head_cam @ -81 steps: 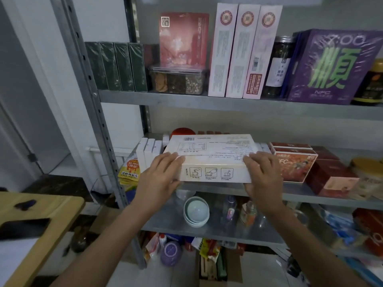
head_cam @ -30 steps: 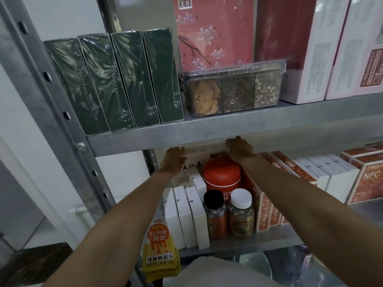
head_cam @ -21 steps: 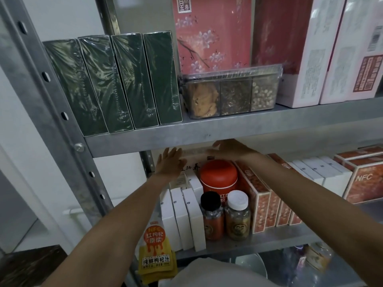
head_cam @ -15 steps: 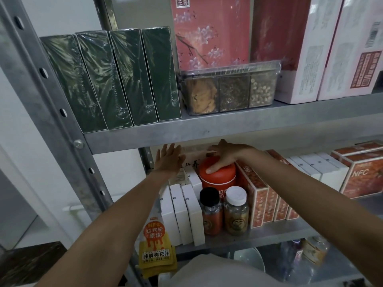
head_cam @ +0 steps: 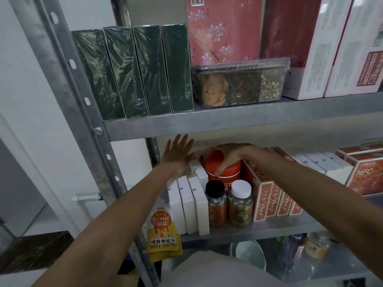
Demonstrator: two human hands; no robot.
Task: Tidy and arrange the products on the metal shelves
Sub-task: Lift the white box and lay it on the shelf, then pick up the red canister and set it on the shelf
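My right hand (head_cam: 233,155) grips the lid of a red round tin (head_cam: 224,172) at the back of the middle shelf, thumb down its front. My left hand (head_cam: 178,154) is held flat with fingers spread, just left of the tin, in front of a cream box (head_cam: 198,156) that stands against the back wall. Only a strip of that box with dark characters shows between my hands. Several small white boxes (head_cam: 191,206) stand below my left hand. Two jars, one with a black cap (head_cam: 215,204) and one with a white cap (head_cam: 240,204), stand in front of the tin.
Orange-patterned boxes (head_cam: 267,197) and more white boxes (head_cam: 319,164) fill the shelf to the right. A yellow pouch (head_cam: 162,233) hangs over the shelf's front edge. Above are several dark green boxes (head_cam: 132,71), a clear snack box (head_cam: 240,85) and tall pink cartons. A bowl (head_cam: 248,255) sits below.
The cream box went from my hands to the back of the middle shelf. My right hand then dropped onto the red tin's lid and my left hand opened flat.
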